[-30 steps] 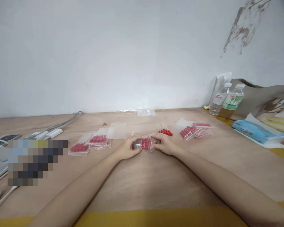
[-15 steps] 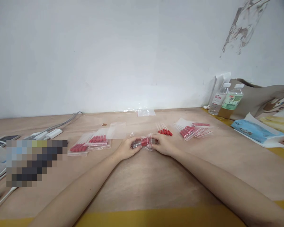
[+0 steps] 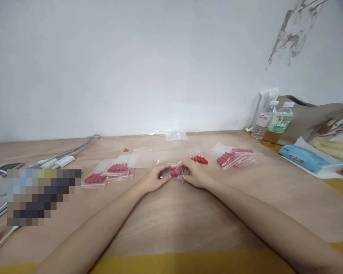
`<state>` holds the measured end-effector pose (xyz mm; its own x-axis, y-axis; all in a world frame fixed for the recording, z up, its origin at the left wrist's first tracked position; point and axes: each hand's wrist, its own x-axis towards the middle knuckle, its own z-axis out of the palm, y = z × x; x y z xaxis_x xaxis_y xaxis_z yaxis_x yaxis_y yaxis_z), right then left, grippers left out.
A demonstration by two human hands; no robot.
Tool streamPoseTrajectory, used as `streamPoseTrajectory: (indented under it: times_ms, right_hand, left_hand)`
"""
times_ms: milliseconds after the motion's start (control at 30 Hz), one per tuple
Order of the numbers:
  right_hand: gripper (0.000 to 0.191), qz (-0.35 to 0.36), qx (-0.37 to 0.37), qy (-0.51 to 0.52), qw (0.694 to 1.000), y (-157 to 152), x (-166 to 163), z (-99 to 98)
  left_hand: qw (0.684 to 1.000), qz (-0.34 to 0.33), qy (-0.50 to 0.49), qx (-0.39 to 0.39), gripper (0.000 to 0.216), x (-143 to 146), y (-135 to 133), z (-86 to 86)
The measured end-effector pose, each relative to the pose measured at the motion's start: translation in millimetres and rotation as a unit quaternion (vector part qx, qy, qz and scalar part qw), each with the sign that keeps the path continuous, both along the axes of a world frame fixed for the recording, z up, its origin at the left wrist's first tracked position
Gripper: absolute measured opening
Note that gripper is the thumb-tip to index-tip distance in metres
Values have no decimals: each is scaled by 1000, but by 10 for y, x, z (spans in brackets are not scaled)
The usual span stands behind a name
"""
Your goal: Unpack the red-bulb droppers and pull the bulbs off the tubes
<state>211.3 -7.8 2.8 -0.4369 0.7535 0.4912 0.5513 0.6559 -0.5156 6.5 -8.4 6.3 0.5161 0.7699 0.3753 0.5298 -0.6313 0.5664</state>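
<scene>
Fingers (image 3: 165, 179) of left hand (image 3: 153, 179) and right hand (image 3: 196, 175) curled narrowly around a clear bag (image 3: 179, 177) with red pieces (image 3: 175, 171)

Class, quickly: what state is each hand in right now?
Left hand: closed, holding one end of a clear bag with red pieces.
Right hand: closed, holding the bag's other end.
</scene>
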Motion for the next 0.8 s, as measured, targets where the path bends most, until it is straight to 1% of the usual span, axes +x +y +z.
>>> streamPoseTrajectory:
  times_ms: [100,267,333,400,467,533,600,633,700,800]
  right_hand:
    - [9,13,-4,-1,1000,7,-2,-5]
    - [4,7,1,7,1000,14,1,-22]
    - [4,8,-28,28,999,26,16,-23]
    - [7,11,-85,74,994,50,38,-12]
    - [9,18,-164,139,976,84,69,8]
    - [13,22,-253,209,944,120,102,27]
    - [17,30,-324,264,908,149,125,30]
    - [19,37,-346,281,894,158,129,24]
    - [24,53,-367,305,877,166,117,4]
    - [25,61,-374,324,867,166,93,3]
  left_hand:
    - [1000,-3,5,-1,35,2,-8,13]
    - [1000,-5,2,-7,36,0,-8,18]
    - [1000,3,4,-10,36,-6,-1,11]
    - [1000,22,6,-12,37,-18,9,-1]
    - [999,36,10,-9,37,-34,21,-16]
    - [999,39,13,-2,38,-50,32,-32]
    - [999,40,13,7,37,-59,38,-43]
    - [999,41,12,11,37,-60,40,-45]
    - [999,42,13,16,36,-57,39,-44]
    - [999,46,17,21,35,-54,32,-31]
